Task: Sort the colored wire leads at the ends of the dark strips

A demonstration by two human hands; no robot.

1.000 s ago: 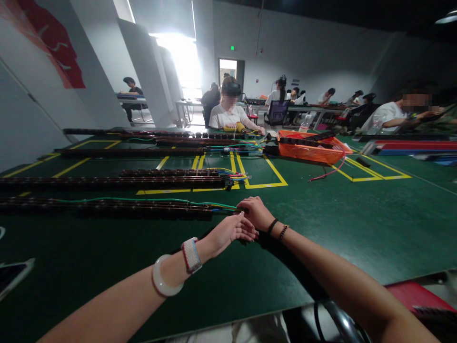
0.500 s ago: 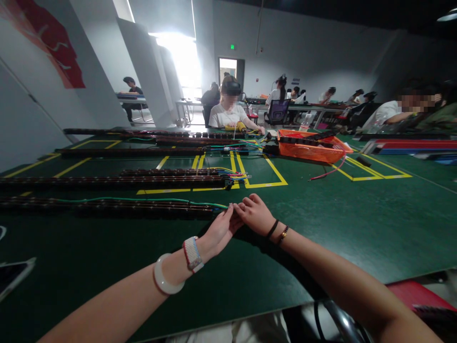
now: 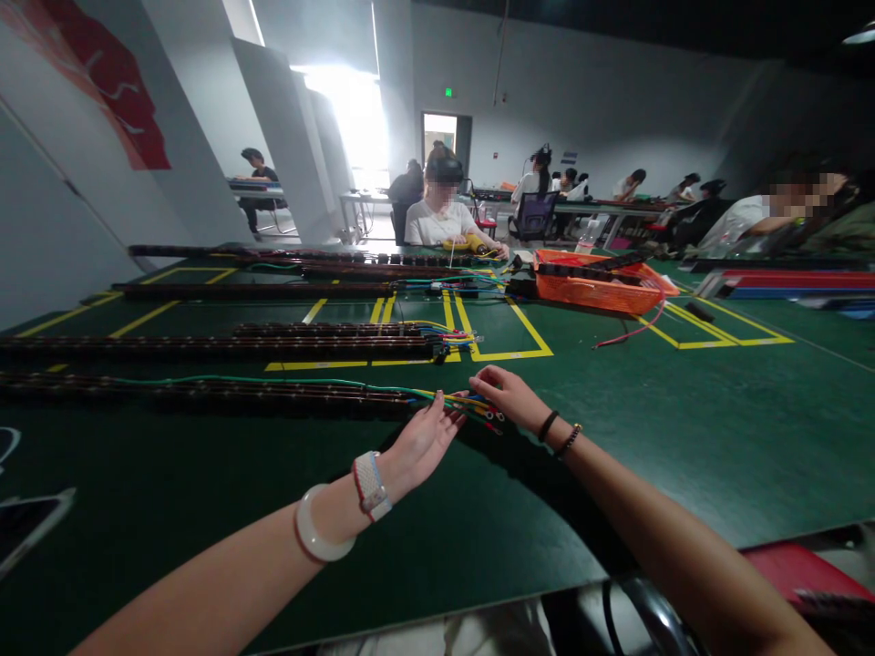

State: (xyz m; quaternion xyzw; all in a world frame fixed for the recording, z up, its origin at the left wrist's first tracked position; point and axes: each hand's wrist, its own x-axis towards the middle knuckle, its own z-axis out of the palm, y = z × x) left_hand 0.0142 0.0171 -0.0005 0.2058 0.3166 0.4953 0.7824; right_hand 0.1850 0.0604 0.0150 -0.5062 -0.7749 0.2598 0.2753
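Observation:
A long dark strip (image 3: 205,394) lies across the green table (image 3: 684,428) in front of me, with a green wire along it. At its right end a bundle of coloured wires (image 3: 471,406) fans out. My left hand (image 3: 424,439), with a white bangle and a woven band on the wrist, is open with fingers stretched, its fingertips touching the wires from the near side. My right hand (image 3: 511,397), with dark bracelets on the wrist, lies over the wire ends with fingers extended.
More long dark strips (image 3: 219,346) lie further back inside yellow tape marks. An orange basket (image 3: 594,284) stands at the back right. A phone (image 3: 27,524) lies at the left edge. A person (image 3: 441,214) sits across the table; others work behind.
Both hands have opened and spread apart slightly. The coloured wire ends, earlier hidden under the hands, now show fanned out between them.

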